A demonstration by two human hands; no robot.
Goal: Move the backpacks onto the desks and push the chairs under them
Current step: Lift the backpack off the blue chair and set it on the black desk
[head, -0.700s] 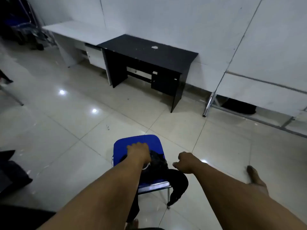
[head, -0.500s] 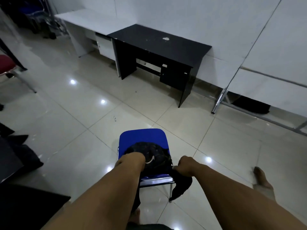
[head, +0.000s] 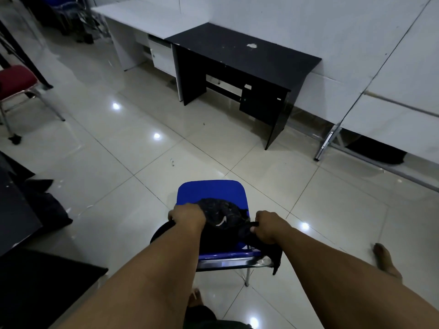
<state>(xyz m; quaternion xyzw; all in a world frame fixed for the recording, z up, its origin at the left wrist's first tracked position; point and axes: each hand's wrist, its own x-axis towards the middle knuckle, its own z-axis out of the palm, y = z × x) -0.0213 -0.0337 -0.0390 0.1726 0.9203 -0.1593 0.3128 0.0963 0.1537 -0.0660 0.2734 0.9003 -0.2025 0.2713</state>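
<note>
A black backpack (head: 222, 216) with a small white logo lies on the seat of a blue chair (head: 211, 189) right in front of me. My left hand (head: 188, 217) is closed on the backpack's left side. My right hand (head: 269, 225) is closed on a strap at its right side. A loose strap hangs off the chair's right rear corner. Across the tiled floor a black desk (head: 237, 54) stands against the wall, its top bare except for a small white scrap. A white desk (head: 142, 17) adjoins it on the left.
A red chair (head: 15, 78) stands at the far left. Dark bags (head: 45, 206) and a black surface (head: 35, 286) lie at my lower left. A metal-legged white table (head: 389, 119) is at the right. My bare foot (head: 384, 257) is on the floor to the right.
My left hand slid from the chair's seat back onto the backpack's left side. My right hand closed on the strap. The view shifted, and the red chair came into sight.
</note>
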